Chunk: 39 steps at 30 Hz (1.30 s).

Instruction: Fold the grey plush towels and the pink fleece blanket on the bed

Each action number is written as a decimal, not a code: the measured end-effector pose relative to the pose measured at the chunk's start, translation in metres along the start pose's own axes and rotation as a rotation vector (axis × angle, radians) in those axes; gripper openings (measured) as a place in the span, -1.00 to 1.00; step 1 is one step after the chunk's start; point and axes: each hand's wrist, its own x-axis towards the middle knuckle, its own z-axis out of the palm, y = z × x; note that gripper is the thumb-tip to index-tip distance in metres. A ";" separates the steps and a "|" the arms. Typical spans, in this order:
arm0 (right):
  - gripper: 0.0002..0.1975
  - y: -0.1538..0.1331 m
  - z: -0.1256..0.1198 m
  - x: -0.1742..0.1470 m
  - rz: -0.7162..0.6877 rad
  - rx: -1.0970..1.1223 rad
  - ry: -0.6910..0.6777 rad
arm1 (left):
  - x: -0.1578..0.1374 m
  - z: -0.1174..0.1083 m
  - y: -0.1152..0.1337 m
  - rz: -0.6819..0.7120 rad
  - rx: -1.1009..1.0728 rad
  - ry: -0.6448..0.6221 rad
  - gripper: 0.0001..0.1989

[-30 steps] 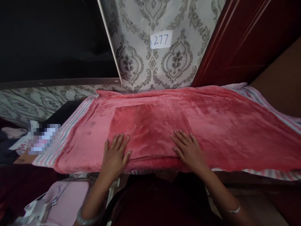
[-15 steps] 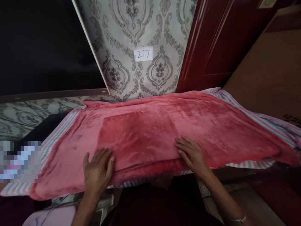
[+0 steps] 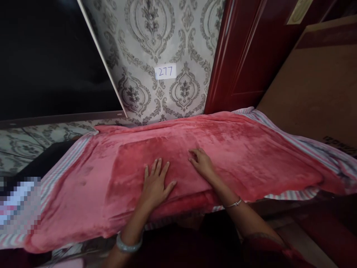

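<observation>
A plush red-pink blanket (image 3: 256, 160) lies spread out, with a darker red rectangle of the same plush cloth (image 3: 131, 163) near its middle; whether this is a separate folded piece I cannot tell. My left hand (image 3: 156, 184) rests flat on the dark rectangle, its fingers spread. Near the rectangle's right side, my right hand (image 3: 203, 162) is low over the cloth, fingers loosely bent and thumb a little apart from them. No held object shows in either hand. Along the front, a thick fold (image 3: 192, 203) of red cloth runs beneath my forearms.
Striped cloth (image 3: 67, 163) edges the blanket on both sides. Behind it are a dark screen (image 3: 55, 59), patterned wallpaper (image 3: 186, 48) with a "277" label (image 3: 165, 71), and a dark red door (image 3: 248, 48). A large cardboard box (image 3: 318, 85) stands at the right.
My left hand has moved right and away from me onto the dark rectangle. My right hand has shifted left and away from me, its fingers now more bent. The view has moved slightly.
</observation>
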 end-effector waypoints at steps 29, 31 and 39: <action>-0.79 -0.009 0.000 0.003 0.099 -0.319 -0.042 | -0.005 0.002 0.000 0.007 -0.021 0.035 -0.32; -0.78 -0.009 0.000 0.001 0.096 -0.300 -0.022 | -0.005 0.002 0.000 0.003 -0.024 0.042 -0.33; -0.79 -0.008 -0.001 -0.002 0.128 -0.162 0.063 | -0.005 -0.001 0.000 -0.001 -0.024 0.016 -0.33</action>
